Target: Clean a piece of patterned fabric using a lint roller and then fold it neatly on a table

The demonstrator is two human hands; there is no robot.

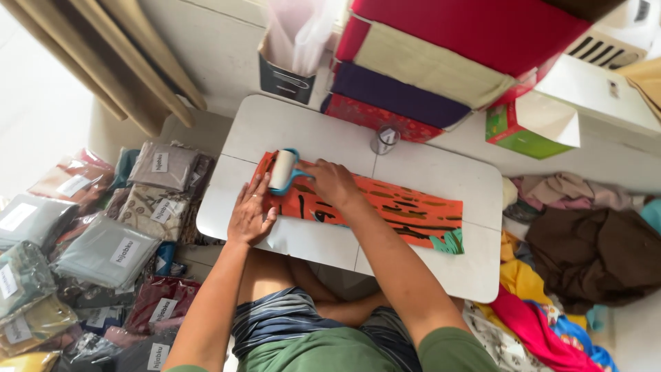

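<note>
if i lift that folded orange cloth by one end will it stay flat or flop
The orange cloth would likely flop: it lies thin and flat on the white table, like soft fabric. It may also slide when pushed, since the left hand presses it down while the right hand runs a lint roller over it.

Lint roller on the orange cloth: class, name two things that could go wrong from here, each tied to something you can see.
1. The orange cloth might bunch or slide: only the left hand pins its end while the right hand works the lint roller.
2. The cloth's far end lies near the white table edge, so a pull could drag it askew.
</note>
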